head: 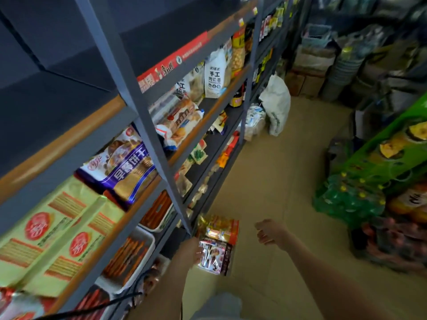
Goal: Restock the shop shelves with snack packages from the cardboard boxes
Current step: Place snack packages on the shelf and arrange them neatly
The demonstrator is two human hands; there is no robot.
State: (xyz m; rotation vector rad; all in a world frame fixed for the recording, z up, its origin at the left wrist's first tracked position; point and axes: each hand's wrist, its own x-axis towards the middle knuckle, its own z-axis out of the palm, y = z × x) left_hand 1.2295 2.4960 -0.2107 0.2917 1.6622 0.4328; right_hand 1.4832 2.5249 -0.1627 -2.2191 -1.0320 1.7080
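Observation:
A grey metal shelf rack with wood-edged shelves runs along my left. My left hand reaches low beside it and grips a shiny dark-red snack packet. Just past that packet is a gold and red packet, which seems to lie in a box on the floor; whether the hand holds it too is unclear. My right hand hovers to the right with fingers loosely curled and holds nothing. Yellow-green biscuit packs and a purple biscuit bag fill the near shelf.
White trays of reddish sausage sticks sit on the lower shelves. A white sack leans at the rack's far end. Green bottle packs and a green carton stand on the right. Beige floor lies between.

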